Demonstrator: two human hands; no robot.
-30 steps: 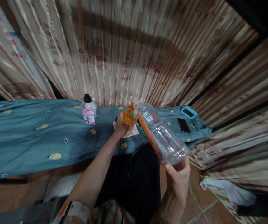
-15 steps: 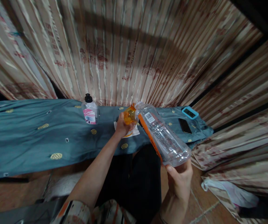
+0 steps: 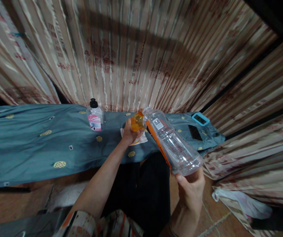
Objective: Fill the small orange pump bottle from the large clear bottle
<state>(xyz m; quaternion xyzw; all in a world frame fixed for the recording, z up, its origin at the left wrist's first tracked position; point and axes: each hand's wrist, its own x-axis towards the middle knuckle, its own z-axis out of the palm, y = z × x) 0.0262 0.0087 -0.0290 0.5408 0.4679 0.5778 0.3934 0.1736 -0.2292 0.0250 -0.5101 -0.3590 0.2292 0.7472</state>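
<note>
My left hand (image 3: pixel 130 132) is wrapped round a small orange see-through bottle (image 3: pixel 137 121), held over a white packet (image 3: pixel 139 139) on the cloth. In my right hand (image 3: pixel 192 187) is the base of a large clear plastic bottle (image 3: pixel 174 143) with an orange label. The large bottle is tilted, its neck end higher and up against the mouth of the orange bottle. Whether liquid passes between them I cannot tell. Left of my hands, a clear bottle with a black cap and pink label (image 3: pixel 95 118) stands upright.
A teal cloth with yellow pineapple prints (image 3: pixel 33 144) covers the narrow table. A black phone (image 3: pixel 195 133) and a blue-framed digital clock (image 3: pixel 200 119) lie at its right end. Patterned curtains (image 3: pixel 131 49) hang behind and to the right. A whitish plastic bag (image 3: pixel 245 202) is low on the right.
The large bottle and my right hand have shifted very slightly to the right, and its label has turned a little. My left hand keeps its place on the orange bottle.
</note>
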